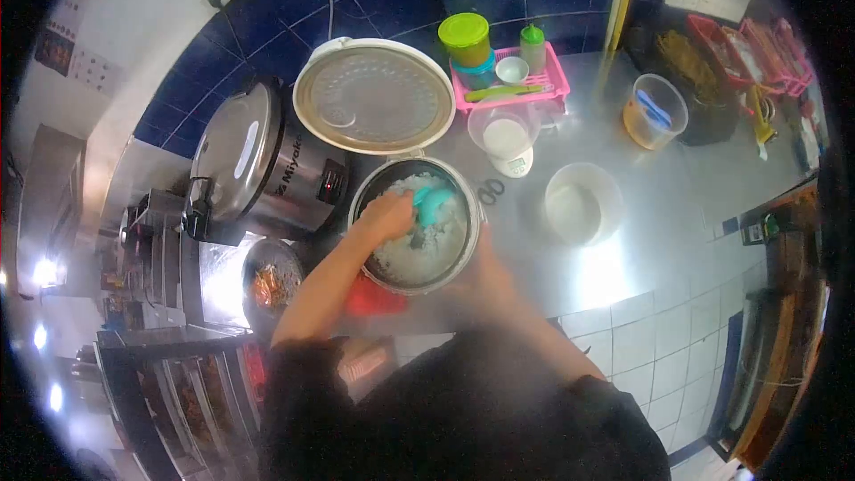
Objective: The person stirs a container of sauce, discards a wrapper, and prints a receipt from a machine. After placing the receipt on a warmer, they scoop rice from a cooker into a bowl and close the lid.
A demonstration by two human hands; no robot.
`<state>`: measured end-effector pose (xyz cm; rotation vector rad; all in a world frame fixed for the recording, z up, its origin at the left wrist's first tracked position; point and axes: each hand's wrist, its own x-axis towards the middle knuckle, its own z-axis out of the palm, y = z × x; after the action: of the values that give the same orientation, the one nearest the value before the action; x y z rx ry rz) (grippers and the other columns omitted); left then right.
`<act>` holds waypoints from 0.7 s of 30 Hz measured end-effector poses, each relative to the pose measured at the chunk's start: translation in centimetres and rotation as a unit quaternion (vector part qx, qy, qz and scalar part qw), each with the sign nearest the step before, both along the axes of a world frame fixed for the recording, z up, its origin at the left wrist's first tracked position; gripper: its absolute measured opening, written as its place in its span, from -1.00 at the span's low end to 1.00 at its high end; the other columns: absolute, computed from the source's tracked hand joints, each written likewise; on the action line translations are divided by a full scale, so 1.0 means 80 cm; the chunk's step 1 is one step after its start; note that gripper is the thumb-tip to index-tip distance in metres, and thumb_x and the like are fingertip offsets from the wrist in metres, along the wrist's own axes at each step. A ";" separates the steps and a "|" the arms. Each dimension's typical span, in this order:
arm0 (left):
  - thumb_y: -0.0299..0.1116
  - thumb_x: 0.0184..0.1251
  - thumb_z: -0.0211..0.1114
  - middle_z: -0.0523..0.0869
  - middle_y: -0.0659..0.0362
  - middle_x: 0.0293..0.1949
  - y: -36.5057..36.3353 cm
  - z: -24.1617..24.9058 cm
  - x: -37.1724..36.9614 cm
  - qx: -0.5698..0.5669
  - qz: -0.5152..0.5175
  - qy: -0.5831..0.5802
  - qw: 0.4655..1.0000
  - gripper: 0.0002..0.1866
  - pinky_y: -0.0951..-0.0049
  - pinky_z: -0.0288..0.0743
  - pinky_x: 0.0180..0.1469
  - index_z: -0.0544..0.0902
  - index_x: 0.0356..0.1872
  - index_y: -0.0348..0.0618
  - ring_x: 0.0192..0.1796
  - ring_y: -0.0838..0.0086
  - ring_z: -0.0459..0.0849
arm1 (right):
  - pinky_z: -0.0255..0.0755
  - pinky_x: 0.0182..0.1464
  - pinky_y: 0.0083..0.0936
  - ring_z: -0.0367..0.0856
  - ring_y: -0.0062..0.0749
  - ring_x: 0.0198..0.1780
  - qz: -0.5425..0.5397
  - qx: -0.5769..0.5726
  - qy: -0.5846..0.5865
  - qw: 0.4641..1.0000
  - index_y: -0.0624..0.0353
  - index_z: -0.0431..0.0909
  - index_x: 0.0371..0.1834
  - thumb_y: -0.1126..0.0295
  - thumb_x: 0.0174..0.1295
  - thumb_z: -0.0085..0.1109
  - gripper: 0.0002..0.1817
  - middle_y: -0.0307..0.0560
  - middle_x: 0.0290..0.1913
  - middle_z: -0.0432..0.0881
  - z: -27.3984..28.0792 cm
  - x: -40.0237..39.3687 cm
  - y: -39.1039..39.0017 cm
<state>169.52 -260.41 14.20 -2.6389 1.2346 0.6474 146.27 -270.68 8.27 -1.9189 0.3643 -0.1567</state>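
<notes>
My left hand [390, 216] is closed around a turquoise scoop [433, 205], which rests in the white rice [423, 254] inside a round cooker [479, 223]. The cooker's big lid [374, 98] stands raised behind the pot. At the cooker's right side is my right hand [481, 276], blurred; its fingers are hard to make out. A red cloth or object [374, 297] lies below the cooker's front edge, partly hidden by my left forearm.
A large steel Miyako cooker [294, 169] stands left. Behind to the right are a pink tray [557, 71], a white scale [518, 163] bearing a clear bowl, a round container [583, 205] and a tub [655, 111]. A pan [272, 274] sits lower left.
</notes>
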 end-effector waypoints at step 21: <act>-0.33 0.30 0.17 0.64 -0.28 -0.03 0.054 -0.019 -0.029 -0.021 -0.051 0.219 0.974 -0.62 0.06 0.46 0.14 0.48 0.09 -0.31 0.10 -0.08 0.61 | 0.57 -0.07 -0.28 0.69 -0.05 -0.18 -0.010 0.014 0.004 1.000 0.27 -0.42 0.55 0.17 -0.28 0.65 0.49 0.37 0.53 -0.04 -0.046 0.014 -0.008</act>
<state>167.24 -256.07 12.68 -2.5227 1.4908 1.2460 147.36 -271.36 4.59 -1.8890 0.3895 -0.1576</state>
